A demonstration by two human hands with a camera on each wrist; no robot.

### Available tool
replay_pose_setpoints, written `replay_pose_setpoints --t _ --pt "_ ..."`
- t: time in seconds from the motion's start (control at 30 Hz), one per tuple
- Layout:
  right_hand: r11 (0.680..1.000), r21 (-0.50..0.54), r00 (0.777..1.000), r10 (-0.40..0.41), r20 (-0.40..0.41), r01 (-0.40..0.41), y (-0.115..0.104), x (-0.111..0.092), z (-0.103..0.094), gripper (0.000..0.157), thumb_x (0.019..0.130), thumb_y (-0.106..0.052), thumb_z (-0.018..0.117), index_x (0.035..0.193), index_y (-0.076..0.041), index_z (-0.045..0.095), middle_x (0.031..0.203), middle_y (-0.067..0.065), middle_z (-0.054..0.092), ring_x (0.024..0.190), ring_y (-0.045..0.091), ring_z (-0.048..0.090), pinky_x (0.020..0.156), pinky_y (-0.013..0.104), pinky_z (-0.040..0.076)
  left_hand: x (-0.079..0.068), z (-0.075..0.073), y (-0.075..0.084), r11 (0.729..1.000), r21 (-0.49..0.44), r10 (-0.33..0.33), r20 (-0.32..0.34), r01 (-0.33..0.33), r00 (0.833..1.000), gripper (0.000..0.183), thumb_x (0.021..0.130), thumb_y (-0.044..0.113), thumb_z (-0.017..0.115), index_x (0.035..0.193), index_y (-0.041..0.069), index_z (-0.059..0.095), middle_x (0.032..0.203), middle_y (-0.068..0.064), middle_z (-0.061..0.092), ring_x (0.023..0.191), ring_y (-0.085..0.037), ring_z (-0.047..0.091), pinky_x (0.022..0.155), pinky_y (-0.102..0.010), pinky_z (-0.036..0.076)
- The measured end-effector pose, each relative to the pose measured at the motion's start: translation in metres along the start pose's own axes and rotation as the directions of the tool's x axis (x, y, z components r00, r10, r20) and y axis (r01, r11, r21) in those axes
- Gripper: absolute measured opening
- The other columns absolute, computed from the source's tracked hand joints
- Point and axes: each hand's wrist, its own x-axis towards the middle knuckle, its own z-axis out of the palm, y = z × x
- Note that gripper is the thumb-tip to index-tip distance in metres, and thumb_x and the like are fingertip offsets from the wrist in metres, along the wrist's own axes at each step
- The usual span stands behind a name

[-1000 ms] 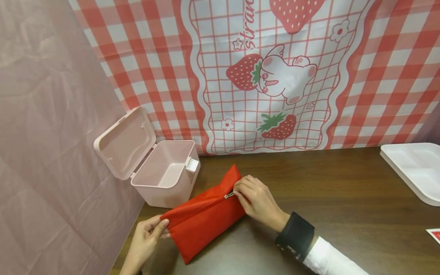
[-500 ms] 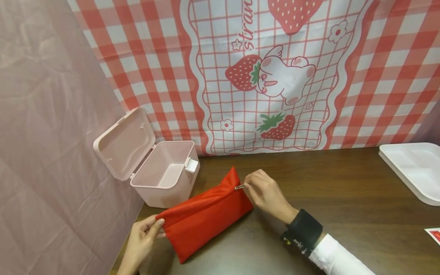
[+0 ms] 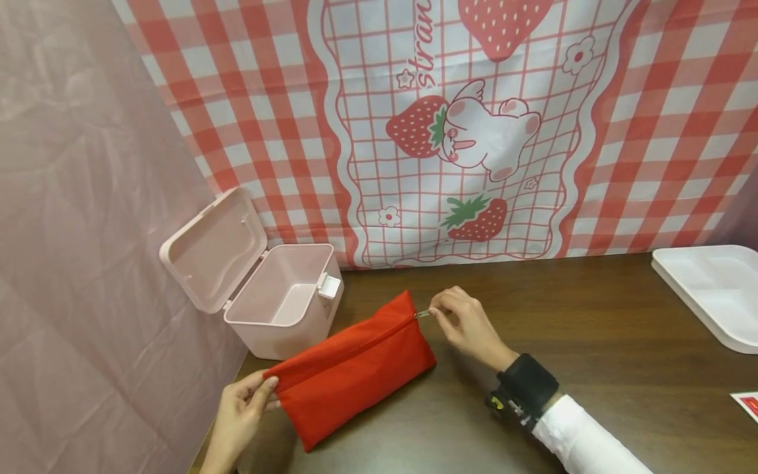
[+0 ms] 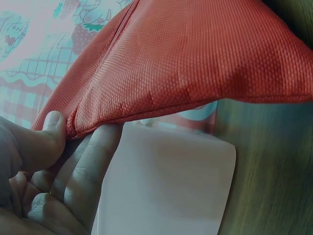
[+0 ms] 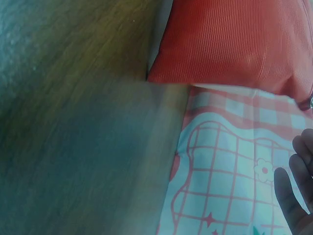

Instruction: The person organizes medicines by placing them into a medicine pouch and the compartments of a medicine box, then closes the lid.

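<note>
A red zippered pouch [image 3: 355,368] is held slantwise over the table, its zipper running along the upper side. My left hand [image 3: 239,411] pinches the pouch's left corner, thumb on top and fingers beneath; the left wrist view shows this grip on the fabric [image 4: 186,54] closely. At the far right end of the zipper, my right hand [image 3: 468,326] pinches the metal zipper pull [image 3: 423,314] between thumb and fingers. In the right wrist view only some fingers [image 5: 288,196] show at the right edge, below the pouch's corner [image 5: 234,44].
Behind the pouch on the left stands a pink box [image 3: 284,309] with its lid [image 3: 216,250] raised. A white divided tray [image 3: 710,296] lies at the right, and a red-and-white card [image 3: 747,403] is at the right edge. A checked strawberry cloth [image 3: 474,131] hangs at the back.
My right hand has drawn the zipper pull rightward to the pouch's end, and the gap in the zipper has closed. The left hand and pouch have shifted slightly left.
</note>
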Motion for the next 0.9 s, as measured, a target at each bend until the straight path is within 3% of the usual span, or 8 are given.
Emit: replay_pose_setpoints --t 0.37,0.57,0.7,0.9 --pt "1.0 0.004 0.999 0.021 -0.039 -0.02 0.006 -0.001 0.004 0.011 0.075 0.006 0.066 0.075 -0.004 0.061 0.075 0.001 0.061 0.069 0.012 0.051 0.056 0.025 0.045 0.001 -0.001 -0.001 0.998 0.036 0.055 -0.029 -0.054 0.998 0.015 0.087 -0.007 0.053 0.091 -0.019 0.06 0.075 0.008 0.068 0.063 -0.006 0.064 0.055 -0.024 0.053" --pt "0.999 0.017 0.999 0.042 0.013 -0.042 0.002 -0.003 0.006 0.007 0.08 0.002 0.064 0.078 -0.004 0.061 0.078 0.001 0.06 0.074 0.011 0.054 0.062 0.031 0.047 0.001 -0.005 -0.003 0.994 0.038 0.106 -0.026 -0.105 0.994 0.012 0.086 -0.009 0.053 0.09 -0.016 0.061 0.077 0.01 0.068 0.064 -0.004 0.064 0.055 -0.023 0.053" --pt "0.997 0.059 0.997 0.04 0.062 -0.044 0.003 -0.007 0.003 0.005 0.085 -0.003 0.061 0.081 -0.006 0.06 0.08 0.003 0.059 0.077 0.009 0.055 0.066 0.03 0.047 -0.001 -0.01 -0.004 0.991 0.018 0.131 0.043 -0.131 0.991 0.014 0.085 -0.01 0.054 0.093 -0.009 0.065 0.082 0.01 0.068 0.07 -0.003 0.064 0.057 -0.023 0.053" --pt "0.98 0.183 0.978 0.041 0.203 -0.079 0.004 -0.015 -0.001 0.006 0.084 -0.001 0.061 0.087 -0.006 0.06 0.082 0.006 0.062 0.075 0.012 0.058 0.067 0.023 0.05 -0.001 -0.016 -0.008 0.974 -0.004 0.223 0.205 -0.227 0.953 0.027 0.083 -0.012 0.054 0.103 0.002 0.067 0.089 0.013 0.068 0.075 0.0 0.062 0.063 -0.018 0.05"
